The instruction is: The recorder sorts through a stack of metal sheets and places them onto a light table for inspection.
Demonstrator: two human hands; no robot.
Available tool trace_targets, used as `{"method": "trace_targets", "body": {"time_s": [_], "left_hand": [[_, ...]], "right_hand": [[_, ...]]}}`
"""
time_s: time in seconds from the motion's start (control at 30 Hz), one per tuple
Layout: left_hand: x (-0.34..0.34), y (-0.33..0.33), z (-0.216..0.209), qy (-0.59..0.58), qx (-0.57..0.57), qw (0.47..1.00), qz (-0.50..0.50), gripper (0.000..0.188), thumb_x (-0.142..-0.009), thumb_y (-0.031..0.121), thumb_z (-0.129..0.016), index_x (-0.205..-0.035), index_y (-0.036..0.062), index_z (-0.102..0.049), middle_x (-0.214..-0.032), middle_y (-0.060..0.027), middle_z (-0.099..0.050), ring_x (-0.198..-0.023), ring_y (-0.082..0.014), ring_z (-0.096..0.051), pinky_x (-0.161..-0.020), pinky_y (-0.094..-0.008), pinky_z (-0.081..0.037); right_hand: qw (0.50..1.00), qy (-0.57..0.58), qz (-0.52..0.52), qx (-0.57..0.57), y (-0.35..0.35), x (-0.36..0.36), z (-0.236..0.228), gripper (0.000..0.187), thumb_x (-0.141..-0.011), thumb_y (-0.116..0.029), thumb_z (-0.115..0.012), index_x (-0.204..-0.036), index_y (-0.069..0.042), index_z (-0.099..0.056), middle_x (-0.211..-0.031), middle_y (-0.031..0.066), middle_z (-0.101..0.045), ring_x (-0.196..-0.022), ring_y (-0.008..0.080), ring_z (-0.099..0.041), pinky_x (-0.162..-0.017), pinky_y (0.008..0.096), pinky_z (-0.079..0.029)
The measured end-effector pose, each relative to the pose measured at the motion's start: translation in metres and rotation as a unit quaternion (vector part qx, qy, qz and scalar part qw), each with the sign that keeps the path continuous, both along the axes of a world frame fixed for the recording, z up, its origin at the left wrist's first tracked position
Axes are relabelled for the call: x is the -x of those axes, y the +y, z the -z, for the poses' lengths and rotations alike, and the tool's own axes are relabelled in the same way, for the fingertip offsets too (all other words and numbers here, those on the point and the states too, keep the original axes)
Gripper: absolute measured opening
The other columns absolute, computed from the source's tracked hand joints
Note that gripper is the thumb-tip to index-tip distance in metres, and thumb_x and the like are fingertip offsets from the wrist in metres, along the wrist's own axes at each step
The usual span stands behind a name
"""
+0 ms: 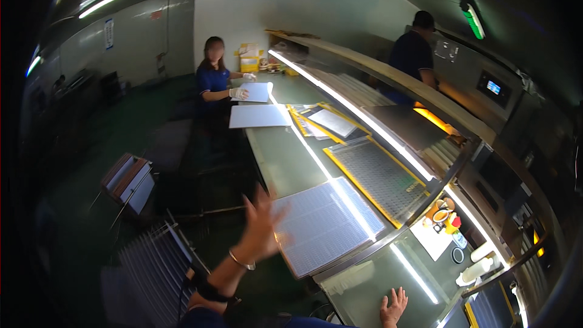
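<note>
My left hand, smeared by motion, is raised with its fingers spread at the left edge of a pale sheet covered in a fine repeating pattern. It grips nothing; I cannot tell whether it touches the sheet. A bracelet and a black band circle that wrist and forearm. The sheet lies on the glossy worktable, crossed by a bright light reflection. My right hand lies palm down at the near end of the table, fingers slightly apart and nothing in them.
Beyond the sheet lie a dark patterned film with yellow edges and more framed films. Bottles and small containers stand right. Racks stand left. A gloved co-worker handles a white panel; another person stands behind the shelf.
</note>
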State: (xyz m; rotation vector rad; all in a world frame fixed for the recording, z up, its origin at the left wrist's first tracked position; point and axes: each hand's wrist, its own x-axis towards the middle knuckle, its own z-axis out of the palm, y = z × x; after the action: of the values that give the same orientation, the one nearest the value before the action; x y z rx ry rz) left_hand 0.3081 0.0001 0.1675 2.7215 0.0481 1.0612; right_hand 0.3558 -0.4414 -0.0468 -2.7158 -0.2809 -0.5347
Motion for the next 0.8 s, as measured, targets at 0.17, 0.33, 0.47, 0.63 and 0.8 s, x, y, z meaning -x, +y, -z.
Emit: {"method": "trace_targets", "body": {"time_s": [0.17, 0.33, 0.47, 0.63, 0.8], "left_hand": [[0.020, 0.040, -0.144, -0.352, -0.084, 0.925, -0.112, 0.024, -0.070, 0.029, -0.072, -0.053, 0.0163, -0.059, -0.139, -0.0149, -0.033, -0.134, -0.0394, -0.005, -0.096, -0.0570, 0.021], [0.018, 0.043, -0.163, -0.353, -0.154, 0.908, -0.168, 0.027, -0.069, 0.020, -0.071, -0.049, 0.0156, -0.054, -0.141, -0.0103, -0.032, -0.135, -0.0385, -0.004, -0.095, -0.0632, 0.016], [-0.005, 0.045, -0.119, -0.206, -0.056, 0.973, -0.087, 0.023, -0.068, 0.016, -0.068, -0.049, 0.0141, -0.056, -0.140, -0.0120, -0.031, -0.134, -0.0399, -0.004, -0.096, -0.0626, 0.015], [-0.002, 0.017, 0.083, 0.112, -0.009, 0.977, 0.179, 0.013, -0.066, 0.022, -0.064, -0.067, 0.0091, -0.065, -0.106, -0.0122, -0.061, -0.103, -0.0272, -0.054, -0.099, -0.0537, -0.026], [0.087, -0.054, 0.198, 0.409, 0.253, 0.819, 0.314, 0.033, -0.072, 0.000, -0.049, -0.104, 0.0022, -0.059, -0.110, -0.0174, -0.058, -0.101, -0.0308, -0.056, -0.089, -0.0394, -0.044]], "right_hand": [[0.999, 0.043, 0.029, -0.011, 0.008, -0.012, 0.014, 0.040, -0.080, -0.024, -0.055, -0.116, -0.007, -0.054, -0.134, 0.0146, -0.038, -0.126, 0.0298, -0.032, -0.106, 0.0435, -0.018], [0.999, 0.040, 0.025, -0.014, 0.013, -0.017, 0.016, 0.040, -0.080, -0.025, -0.055, -0.116, -0.007, -0.054, -0.134, 0.0139, -0.039, -0.126, 0.0294, -0.032, -0.107, 0.0426, -0.018], [0.999, 0.039, 0.024, -0.019, 0.005, -0.009, 0.012, 0.039, -0.080, -0.024, -0.055, -0.115, -0.007, -0.054, -0.134, 0.0148, -0.039, -0.126, 0.0302, -0.032, -0.107, 0.0432, -0.018], [0.998, -0.042, -0.046, 0.003, 0.006, -0.006, -0.003, 0.037, -0.082, -0.025, -0.056, -0.115, -0.008, -0.055, -0.123, 0.0215, -0.047, -0.115, 0.0357, -0.042, -0.099, 0.0462, -0.029], [0.998, 0.059, 0.007, 0.000, 0.010, -0.004, 0.008, 0.040, -0.081, -0.023, -0.054, -0.117, -0.006, -0.053, -0.134, 0.0146, -0.039, -0.126, 0.0304, -0.032, -0.106, 0.0436, -0.019]]}}
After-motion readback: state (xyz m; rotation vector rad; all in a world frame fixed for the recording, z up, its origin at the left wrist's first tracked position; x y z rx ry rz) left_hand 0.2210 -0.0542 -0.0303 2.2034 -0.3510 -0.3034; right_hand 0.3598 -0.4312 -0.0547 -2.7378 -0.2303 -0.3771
